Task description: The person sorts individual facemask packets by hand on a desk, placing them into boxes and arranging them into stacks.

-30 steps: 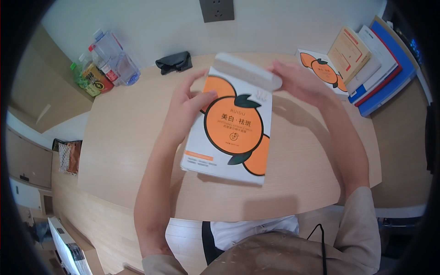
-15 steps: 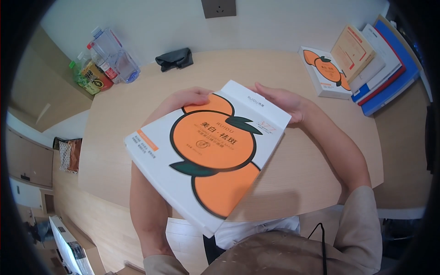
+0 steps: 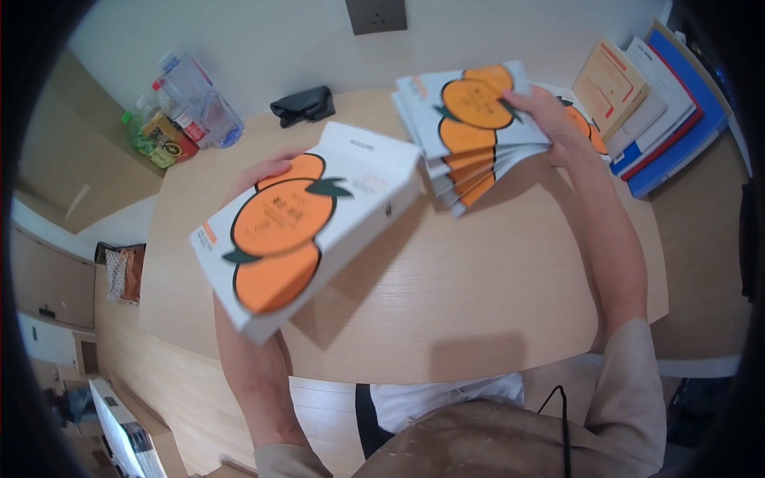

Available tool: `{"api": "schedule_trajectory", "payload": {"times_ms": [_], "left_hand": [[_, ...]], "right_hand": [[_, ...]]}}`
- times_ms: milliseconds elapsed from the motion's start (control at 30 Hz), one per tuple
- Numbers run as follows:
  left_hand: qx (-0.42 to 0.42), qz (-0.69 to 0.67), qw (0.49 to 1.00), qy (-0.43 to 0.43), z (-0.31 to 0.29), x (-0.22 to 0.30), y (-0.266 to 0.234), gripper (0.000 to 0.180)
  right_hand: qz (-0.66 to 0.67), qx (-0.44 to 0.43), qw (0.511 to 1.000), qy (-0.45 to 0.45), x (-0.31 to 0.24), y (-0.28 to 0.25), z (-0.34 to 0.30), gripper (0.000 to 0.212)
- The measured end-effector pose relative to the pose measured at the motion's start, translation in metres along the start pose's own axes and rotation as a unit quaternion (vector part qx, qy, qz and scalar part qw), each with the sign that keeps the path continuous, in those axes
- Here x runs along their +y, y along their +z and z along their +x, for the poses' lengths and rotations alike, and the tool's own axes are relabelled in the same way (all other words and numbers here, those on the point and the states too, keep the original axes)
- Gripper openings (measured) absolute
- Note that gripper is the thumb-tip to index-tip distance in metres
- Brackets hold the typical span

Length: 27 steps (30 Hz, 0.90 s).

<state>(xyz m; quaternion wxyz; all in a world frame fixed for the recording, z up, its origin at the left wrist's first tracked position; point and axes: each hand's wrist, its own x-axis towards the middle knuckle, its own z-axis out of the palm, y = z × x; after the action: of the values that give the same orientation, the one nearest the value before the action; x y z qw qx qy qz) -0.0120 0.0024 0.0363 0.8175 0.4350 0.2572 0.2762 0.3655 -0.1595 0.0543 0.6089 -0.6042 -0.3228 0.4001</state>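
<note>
My left hand (image 3: 267,170) is closed on the far left edge of a white cardboard box (image 3: 339,259) printted with oranges and dark green leaves. Tilted above the table, the box has a flap folded out at its upper end. My right hand (image 3: 552,119) grips a stack of flat sachets (image 3: 462,127) with matching orange pictures, thumb on top and the other fingers mostly hidden beneath. The sachets fan out at their lower edge, apart from the box and to its right.
Several plastic bottles (image 3: 199,103) stand at the table's back left. A dark case (image 3: 303,105) lies near the wall. At the back right, a second orange-printed box (image 3: 586,127), partly hidden, leans by folders and books (image 3: 677,111). The wooden table (image 3: 446,295) has a curved front edge.
My right hand has drawn the stack of sachets out of the box and moved it up and right. The box, in my left hand, has shifted left.
</note>
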Motion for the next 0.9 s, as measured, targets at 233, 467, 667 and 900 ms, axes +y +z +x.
{"api": "schedule_trajectory", "payload": {"times_ms": [233,467,667,900], "left_hand": [[0.054,0.153,0.987,0.008,0.031,-0.01,-0.014,0.05],[0.111,0.182,0.97,0.115,0.042,-0.039,0.025,0.056],[-0.114,-0.064,0.991,0.018,0.02,-0.036,0.052,0.05],[0.022,0.097,0.994,-0.055,0.013,-0.018,0.036,0.055]], "right_hand": [[-0.03,0.136,0.979,-0.146,-0.033,-0.011,0.0,0.031],[0.238,-0.073,0.958,-0.145,-0.04,0.028,-0.029,0.032],[0.169,-0.106,0.979,0.039,0.014,0.088,-0.043,0.031],[0.045,-0.094,0.99,0.092,0.011,0.097,-0.051,0.027]]}}
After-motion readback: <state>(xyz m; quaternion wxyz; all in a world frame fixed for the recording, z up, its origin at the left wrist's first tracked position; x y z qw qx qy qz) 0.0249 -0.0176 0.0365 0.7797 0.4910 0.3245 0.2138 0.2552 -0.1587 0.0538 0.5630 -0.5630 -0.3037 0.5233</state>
